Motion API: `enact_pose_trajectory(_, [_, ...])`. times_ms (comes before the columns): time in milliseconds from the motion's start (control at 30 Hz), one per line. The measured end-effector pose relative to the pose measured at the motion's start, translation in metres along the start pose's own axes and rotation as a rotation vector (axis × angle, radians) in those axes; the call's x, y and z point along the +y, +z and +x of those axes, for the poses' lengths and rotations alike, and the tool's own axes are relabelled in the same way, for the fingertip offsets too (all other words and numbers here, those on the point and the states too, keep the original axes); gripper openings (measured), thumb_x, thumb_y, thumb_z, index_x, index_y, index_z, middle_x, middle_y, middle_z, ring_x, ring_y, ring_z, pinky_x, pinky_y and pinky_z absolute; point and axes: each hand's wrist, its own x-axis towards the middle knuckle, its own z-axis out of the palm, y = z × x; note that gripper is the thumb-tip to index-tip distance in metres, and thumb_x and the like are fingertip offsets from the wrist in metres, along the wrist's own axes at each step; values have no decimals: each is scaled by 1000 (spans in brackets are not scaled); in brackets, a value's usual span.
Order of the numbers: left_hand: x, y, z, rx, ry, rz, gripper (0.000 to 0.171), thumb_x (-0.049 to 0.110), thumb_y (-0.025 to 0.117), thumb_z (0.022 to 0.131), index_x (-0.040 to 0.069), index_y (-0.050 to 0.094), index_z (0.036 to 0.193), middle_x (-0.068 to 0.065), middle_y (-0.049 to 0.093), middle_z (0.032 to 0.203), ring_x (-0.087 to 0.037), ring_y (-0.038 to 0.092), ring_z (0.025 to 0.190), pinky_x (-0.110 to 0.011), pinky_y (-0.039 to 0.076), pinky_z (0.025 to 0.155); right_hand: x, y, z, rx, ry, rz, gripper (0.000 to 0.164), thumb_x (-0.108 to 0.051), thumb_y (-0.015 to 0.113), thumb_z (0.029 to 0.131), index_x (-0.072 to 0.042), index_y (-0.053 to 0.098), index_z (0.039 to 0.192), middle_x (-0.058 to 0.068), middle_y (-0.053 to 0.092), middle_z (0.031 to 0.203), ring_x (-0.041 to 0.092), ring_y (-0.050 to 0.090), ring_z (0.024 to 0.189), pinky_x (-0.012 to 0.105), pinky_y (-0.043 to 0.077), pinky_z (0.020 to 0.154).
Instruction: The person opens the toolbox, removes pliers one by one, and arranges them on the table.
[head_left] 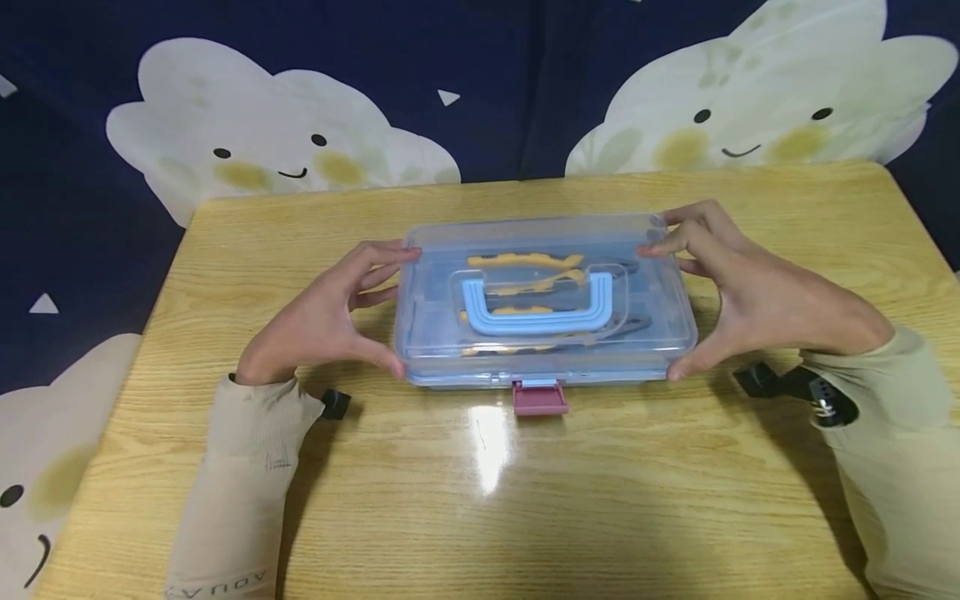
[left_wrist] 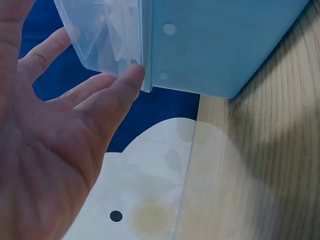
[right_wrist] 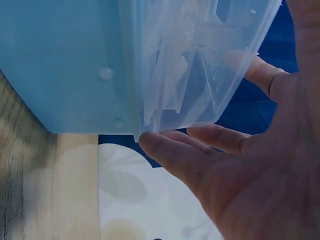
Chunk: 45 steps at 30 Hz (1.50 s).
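Note:
A blue plastic toolbox (right_wrist: 60, 65) with a clear lid (head_left: 435, 325) stands on the table in front of me. My left hand (head_left: 322, 329) grips the lid's left end, thumb at the front corner and fingers at the back. On the right end, my right hand (head_left: 772, 296) holds the lid the same way, one fingertip lying on its top. A light-blue handle (head_left: 532, 323) lies folded flat on the lid. The pink latch (head_left: 540, 398) at the front is flipped outward. Through the lid show several tools with yellow handles (head_left: 525, 261), blurred by the plastic.
The wooden table (head_left: 420, 508) extends around the box on all sides. A dark blue cloth (head_left: 495, 92) with smiling white clouds hangs behind the table. Dark camera mounts (head_left: 795, 387) sit at the wrists, close to the tabletop.

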Motion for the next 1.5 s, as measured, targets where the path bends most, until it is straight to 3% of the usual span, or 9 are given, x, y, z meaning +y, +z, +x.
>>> enact_pose_trajectory(267, [-1, -2, -1, 4, -2, -19, 117, 2, 100, 56, 19, 41, 155, 1, 32, 167, -21, 30, 159, -24, 44, 119, 1, 0, 4, 41, -73, -36, 119, -38, 108, 41, -8, 49, 140, 24, 26, 152, 42, 37, 138, 68, 48, 103])
enact_pose_trajectory(500, [3, -1, 1, 5, -12, -27, 110, 1, 101, 53, 13, 45, 148, -2, 40, 162, -19, 28, 160, -27, 44, 120, 0, -2, 0, 9, -35, -21, 116, -38, 107, 44, -12, 48, 141, 19, 25, 154, 39, 39, 138, 64, 47, 106])
enact_pose_trajectory(900, [20, 2, -5, -47, -28, 112, 106, 16, 104, 51, 9, 44, 139, -6, 42, 159, -20, 39, 155, -28, 46, 116, -3, -4, -6, -12, -69, -26, 114, -38, 107, 43, -13, 50, 137, 19, 27, 152, 39, 40, 136, 67, 47, 103])
enact_pose_trajectory(1267, [18, 0, -6, -9, -23, 82, 104, 11, 104, 49, 10, 51, 138, -4, 48, 158, -19, 40, 154, -23, 47, 115, 0, -6, -4, -17, -71, 4, 117, -33, 108, 37, -15, 51, 138, 19, 27, 154, 42, 37, 138, 73, 45, 103])
enact_pose_trajectory(1333, [17, 0, -6, -3, -14, 84, 104, 10, 104, 48, 10, 52, 138, -4, 48, 158, -19, 41, 154, -23, 48, 114, 1, -7, -3, -14, -81, 5, 117, -32, 108, 37, -17, 52, 138, 19, 28, 154, 40, 38, 138, 71, 45, 104])
enact_pose_trajectory(1433, [17, -1, -5, 2, -4, 83, 104, 10, 103, 48, 10, 53, 139, -4, 49, 158, -20, 42, 153, -23, 49, 113, 3, -8, -4, -14, -90, 5, 117, -32, 108, 37, -20, 52, 139, 16, 29, 155, 36, 38, 137, 51, 48, 115])
enact_pose_trajectory(1500, [16, -1, -5, 5, -3, 79, 104, 9, 103, 48, 11, 53, 140, -4, 48, 159, -20, 42, 153, -23, 49, 113, 5, -8, -4, -11, -97, 14, 117, -31, 108, 37, -21, 53, 139, 15, 30, 154, 35, 37, 138, 49, 48, 115])
